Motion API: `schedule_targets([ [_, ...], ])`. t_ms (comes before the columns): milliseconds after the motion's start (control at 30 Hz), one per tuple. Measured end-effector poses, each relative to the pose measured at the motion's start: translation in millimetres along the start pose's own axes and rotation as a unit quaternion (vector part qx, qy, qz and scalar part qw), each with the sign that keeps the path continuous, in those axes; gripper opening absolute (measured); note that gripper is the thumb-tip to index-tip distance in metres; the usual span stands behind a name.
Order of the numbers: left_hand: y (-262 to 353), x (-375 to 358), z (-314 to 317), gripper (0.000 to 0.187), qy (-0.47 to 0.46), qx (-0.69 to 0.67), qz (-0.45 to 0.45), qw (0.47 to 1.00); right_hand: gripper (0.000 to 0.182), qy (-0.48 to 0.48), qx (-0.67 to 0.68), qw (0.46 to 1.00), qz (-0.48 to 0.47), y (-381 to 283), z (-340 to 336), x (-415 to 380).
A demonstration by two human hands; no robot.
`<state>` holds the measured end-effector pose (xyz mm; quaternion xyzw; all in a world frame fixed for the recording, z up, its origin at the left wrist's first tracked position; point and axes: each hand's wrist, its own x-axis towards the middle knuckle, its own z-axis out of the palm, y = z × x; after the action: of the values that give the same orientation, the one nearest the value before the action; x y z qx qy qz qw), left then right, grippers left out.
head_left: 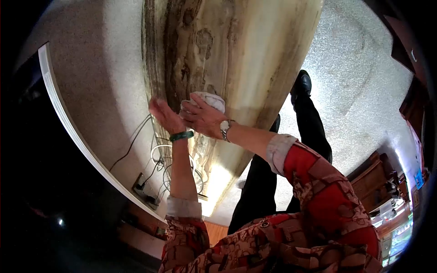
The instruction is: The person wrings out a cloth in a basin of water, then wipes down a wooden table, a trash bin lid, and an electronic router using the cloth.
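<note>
My right hand [205, 119], with a metal-banded watch [225, 129] at the wrist, lies over a bunched white cloth [213, 100], fingers spread across it. The cloth rests on a long glossy tabletop [264, 50] with brown and cream streaks. Close beside it, at the table's left edge, my left hand [166, 116] is raised with its fingers stretched out and nothing in it, slightly smeared. A dark green bracelet [181, 135] circles that wrist.
Looped cables [159, 161] hang by the table's near left corner, close to a socket plate [140, 183] on the carpet [118, 91]. A dark screen-like panel with a pale frame [73, 116] stands at left. My black shoe [303, 83] is right of the table.
</note>
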<state>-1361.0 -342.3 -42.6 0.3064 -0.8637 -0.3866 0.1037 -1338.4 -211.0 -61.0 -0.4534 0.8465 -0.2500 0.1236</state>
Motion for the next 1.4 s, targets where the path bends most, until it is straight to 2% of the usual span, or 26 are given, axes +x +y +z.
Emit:
schedule_targets([
  [67,8.8,2.2,-3.7,0.046,-0.011,0.02,0.012,1.0,0.038,0.012,-0.011,1.0,0.005,16.3,4.0,18.5],
  [133,31.4,2.8,11.6,0.046,-0.016,0.006,0.034,0.999,0.041,0.063,-0.09,0.994,0.011,47.3,3.4,33.4],
  [167,47.3,2.6,21.6,0.046,-0.036,0.008,0.056,0.998,0.043,0.072,-0.05,0.995,0.054,67.3,-42.5,31.5],
  [267,86.9,8.5,58.2,0.047,-0.08,-0.013,0.098,0.992,0.048,0.162,-0.114,0.972,0.129,151.2,-83.6,35.8],
  [333,108.8,15.6,86.3,0.047,-0.091,0.038,0.204,0.974,0.053,0.165,-0.117,0.961,0.19,204.4,-127.7,23.4],
  [400,138.5,18.0,111.8,0.048,-0.104,0.031,0.219,0.97,0.053,0.19,-0.122,0.937,0.266,249.8,-157.3,-2.2],
  [467,159.0,28.1,143.0,0.045,-0.123,0.045,0.309,0.942,0.05,0.214,-0.141,0.912,0.321,278.2,-181.4,-39.0],
  [500,169.9,29.3,159.8,0.046,-0.128,-0.018,0.33,0.935,0.05,0.209,-0.151,0.904,0.342,286.7,-193.9,-59.2],
  [600,207.8,30.8,197.8,0.045,-0.156,-0.03,0.376,0.913,0.049,0.304,-0.048,0.831,0.464,282.5,-199.5,-100.1],
  [667,226.2,35.1,225.1,0.046,-0.158,-0.042,0.386,0.908,0.053,0.404,-0.086,0.753,0.512,265.0,-164.8,-115.8],
  [700,234.7,37.6,236.9,0.047,-0.154,0.005,0.429,0.89,0.054,0.416,0.02,0.75,0.514,245.6,-156.2,-122.2],
  [733,243.6,36.2,248.4,0.048,-0.151,0.053,0.471,0.868,0.057,0.453,0.037,0.752,0.478,233.0,-135.2,-128.3],
  [767,250.5,29.2,259.1,0.05,-0.176,0.053,0.428,0.885,0.061,0.456,0.071,0.757,0.463,211.7,-131.8,-133.3],
  [800,258.9,25.7,271.6,0.05,-0.184,0.057,0.436,0.879,0.061,0.462,0.075,0.748,0.471,197.4,-121.8,-139.7],
  [867,274.5,22.9,300.7,0.05,-0.191,0.086,0.459,0.863,0.06,0.523,0.246,0.696,0.426,184.6,-96.7,-147.6],
  [933,287.8,22.9,326.8,0.05,-0.215,0.091,0.481,0.845,0.056,0.527,0.318,0.658,0.434,194.8,-85.9,-160.9],
  [1000,301.0,20.8,351.5,0.051,-0.166,0.149,0.574,0.788,0.052,0.527,0.387,0.617,0.438,214.4,-77.4,-176.1],
  [1033,302.5,34.6,368.2,0.052,-0.191,0.091,0.633,0.745,0.044,0.483,0.451,0.572,0.486,236.0,-75.6,-182.4],
  [1067,300.7,43.9,383.6,0.052,-0.199,0.093,0.635,0.741,0.038,0.435,0.511,0.522,0.526,254.4,-77.8,-188.0],
  [1133,292.3,63.3,409.7,0.054,-0.183,0.14,0.688,0.688,0.027,0.533,0.5,0.513,0.451,275.7,-105.8,-194.2],
  [1200,281.9,70.0,422.9,0.054,-0.177,0.202,0.681,0.681,0.023,0.63,0.349,0.578,0.383,310.7,-123.3,-186.2],
  [1267,290.8,33.9,404.1,0.053,-0.137,0.23,0.596,0.757,0.022,0.651,-0.01,0.695,0.304,364.2,-120.5,-166.2],
  [1300,296.7,29.6,403.7,0.052,-0.162,0.274,0.553,0.77,0.022,0.653,-0.007,0.692,0.308,368.1,-119.3,-154.1],
  [1333,302.3,25.6,403.4,0.052,-0.186,0.32,0.509,0.777,0.021,0.628,0.141,0.684,0.344,370.0,-117.4,-142.2],
  [1367,298.0,14.4,399.9,0.052,-0.165,0.283,0.528,0.783,0.022,0.587,0.287,0.66,0.371,369.7,-112.0,-135.1],
  [1400,293.9,7.6,396.1,0.053,-0.145,0.245,0.545,0.789,0.022,0.588,0.291,0.656,0.373,359.2,-99.9,-133.0],
])
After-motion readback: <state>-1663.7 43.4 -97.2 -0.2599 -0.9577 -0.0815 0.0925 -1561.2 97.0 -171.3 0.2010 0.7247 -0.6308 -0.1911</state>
